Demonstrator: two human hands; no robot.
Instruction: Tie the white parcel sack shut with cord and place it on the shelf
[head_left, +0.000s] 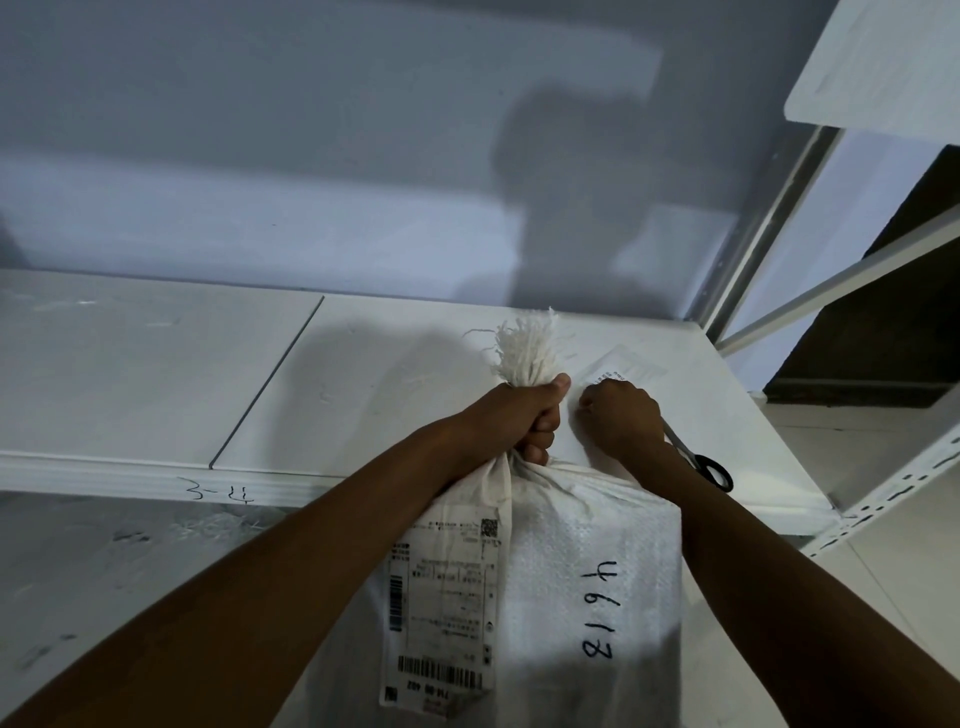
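Observation:
The white woven parcel sack (582, 571) hangs against the front edge of the white shelf (156, 364). It carries a shipping label and a handwritten number. My left hand (524, 415) grips its gathered neck in a fist, and the frayed mouth (527, 343) sticks up above my thumb. Just right of the neck, my right hand (621, 415) is curled into a fist over the shelf surface. No cord can be made out in it or around the neck.
Scissors (711, 470) with black handles lie on the shelf under my right wrist. A printed paper label (623, 369) lies beyond my right hand. A perforated white shelf upright (883, 499) and more shelves stand at the right. A grey wall is behind.

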